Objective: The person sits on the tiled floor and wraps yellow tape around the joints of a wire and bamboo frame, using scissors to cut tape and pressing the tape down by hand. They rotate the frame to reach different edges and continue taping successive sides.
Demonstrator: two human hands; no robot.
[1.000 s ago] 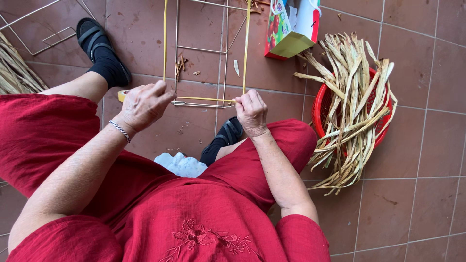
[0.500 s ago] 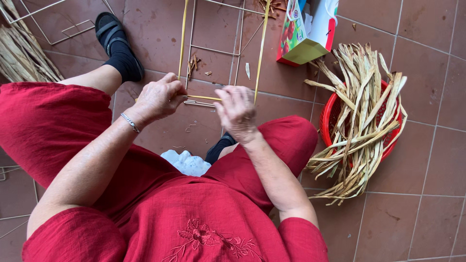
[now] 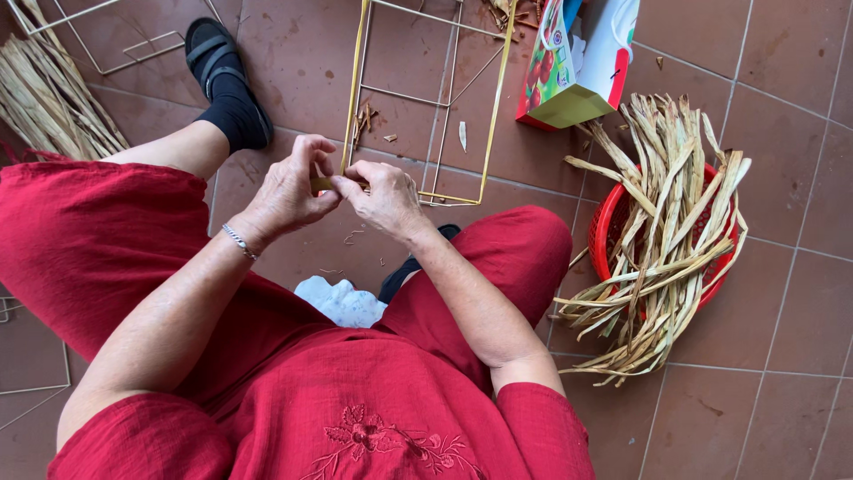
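— Head view, then: what are the two hands doing?

— Both meet at the near left corner of a rectangular metal wire frame (image 3: 433, 98) that lies on the reddish-brown tiled floor (image 3: 764, 418), its side rails wrapped in pale yellow strip. The left hand (image 3: 289, 188), with a thin silver bracelet (image 3: 238, 241) at the wrist, is curled nearly closed, thumb and fingers pinching a yellow strip (image 3: 322, 184) right at that corner.

— And the right hand?

— The right hand (image 3: 384, 197) is closed as well, fingertips pressed to the same strip, touching the left hand's fingers. How much of the strip lies inside either grip I cannot tell.

— Where does the frame sit relative to the person?

— Just beyond the knees of the loose red trousers (image 3: 80, 240), stretching away toward the top of the picture, between a foot in a black sock and sandal (image 3: 224, 78) on the left and a colourful cardboard box (image 3: 577, 58) on the right.

— What else is around?

— A round red plastic basket (image 3: 609, 233) heaped with long dried straw-coloured leaves (image 3: 675, 222) stands to the right, near the right knee. Another bundle of dried stalks (image 3: 49, 98) lies at the far left, beside a bare wire frame (image 3: 133, 44). A crumpled white cloth (image 3: 342, 302) rests on the floor between the legs.
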